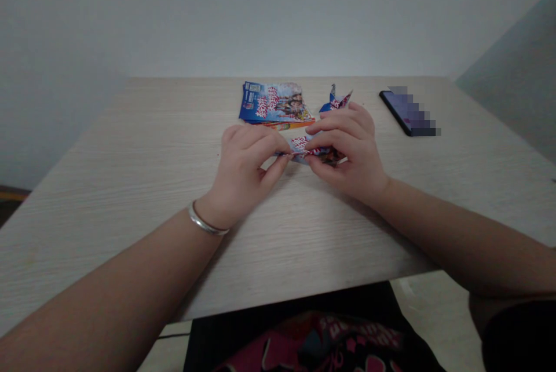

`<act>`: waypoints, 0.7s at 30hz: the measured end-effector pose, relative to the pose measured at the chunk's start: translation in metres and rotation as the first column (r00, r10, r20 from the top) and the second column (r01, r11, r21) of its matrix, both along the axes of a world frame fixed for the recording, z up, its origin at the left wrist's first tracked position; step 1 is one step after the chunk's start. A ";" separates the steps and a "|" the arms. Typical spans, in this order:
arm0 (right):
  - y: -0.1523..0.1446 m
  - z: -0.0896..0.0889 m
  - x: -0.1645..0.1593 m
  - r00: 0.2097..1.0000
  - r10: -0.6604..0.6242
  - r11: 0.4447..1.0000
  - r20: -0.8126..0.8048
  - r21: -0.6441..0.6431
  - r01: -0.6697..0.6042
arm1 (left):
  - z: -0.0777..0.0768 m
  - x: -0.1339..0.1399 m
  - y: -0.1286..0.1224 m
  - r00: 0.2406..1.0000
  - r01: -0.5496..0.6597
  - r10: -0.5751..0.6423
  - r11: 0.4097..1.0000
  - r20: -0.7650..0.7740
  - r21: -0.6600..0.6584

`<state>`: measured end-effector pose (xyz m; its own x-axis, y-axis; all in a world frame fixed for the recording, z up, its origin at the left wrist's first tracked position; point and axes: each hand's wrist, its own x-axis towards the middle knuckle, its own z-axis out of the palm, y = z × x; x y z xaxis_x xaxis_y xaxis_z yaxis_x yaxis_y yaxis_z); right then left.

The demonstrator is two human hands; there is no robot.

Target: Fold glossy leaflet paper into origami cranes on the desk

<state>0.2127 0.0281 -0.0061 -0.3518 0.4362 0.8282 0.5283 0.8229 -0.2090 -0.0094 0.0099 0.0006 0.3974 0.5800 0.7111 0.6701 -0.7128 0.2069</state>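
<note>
Both hands pinch a small folded piece of printed paper (299, 143), blue and white with red lettering, just above the table. My left hand (252, 155) grips its left end between thumb and fingers. At the other side, my right hand (347, 140) is closed on the paper with thumb below and fingers over it, hiding part of it. A stack of printed flyers (273, 102) lies just beyond my left hand. Behind my right hand stands a folded paper figure (332, 103) with pointed tips, partly covered by the fingers.
A black smartphone (406, 111) lies at the back right, partly blurred out by blocks. The pale wood-grain table (130, 186) meets a plain wall (278, 13) at its far edge. Its near edge runs close to the lap.
</note>
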 end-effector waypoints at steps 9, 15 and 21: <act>-0.002 0.003 -0.005 1.000 0.006 0.997 0.008 -0.074 -0.005 | 0.001 0.004 -0.002 0.999 0.015 -0.013 0.999 -0.051 0.034; -0.003 0.005 -0.003 1.000 0.027 0.994 0.008 -0.104 -0.026 | 0.000 0.002 -0.002 0.999 0.018 -0.016 0.998 -0.042 0.060; -0.003 0.004 -0.003 0.999 0.020 0.999 0.027 -0.042 -0.019 | 0.001 0.002 -0.004 0.997 0.013 -0.011 1.000 -0.076 0.024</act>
<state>0.2096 0.0251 -0.0024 -0.3831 0.4630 0.7993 0.5185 0.8239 -0.2288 -0.0074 0.0064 0.0015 0.4577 0.5579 0.6923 0.6745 -0.7252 0.1384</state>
